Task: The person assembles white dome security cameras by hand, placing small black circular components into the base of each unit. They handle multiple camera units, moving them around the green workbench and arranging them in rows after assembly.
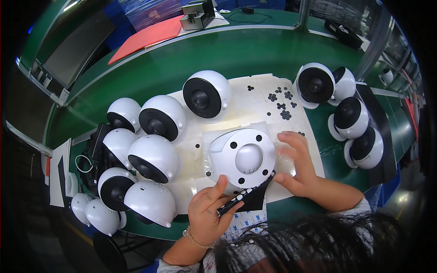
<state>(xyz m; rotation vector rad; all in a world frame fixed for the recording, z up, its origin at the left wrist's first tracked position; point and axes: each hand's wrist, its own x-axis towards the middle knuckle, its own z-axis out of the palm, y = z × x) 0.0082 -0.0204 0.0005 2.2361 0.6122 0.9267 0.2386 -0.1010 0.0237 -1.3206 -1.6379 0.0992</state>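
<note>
A white ring-shaped base [217, 157] lies face up in front of me on a translucent padded sheet, with a white dome in its round opening. Several black round pads [258, 138] sit spaced around its face. My left hand [210, 207] is closed on a black sheet of round pads [246, 196], which is folded back to show a row of white spots along its edge. The tip of one left finger reaches the base's near edge. Just right of the base, my right hand [298, 166] is spread and slightly blurred, with nothing visible in it.
White ball-shaped cameras with black fronts stand grouped at left [154, 158] and right [350, 118]. Loose black dots [285, 115] lie on the cream work sheet [255, 95]. A metal box [193, 21] and a red sheet [150, 36] lie beyond the green table's rail.
</note>
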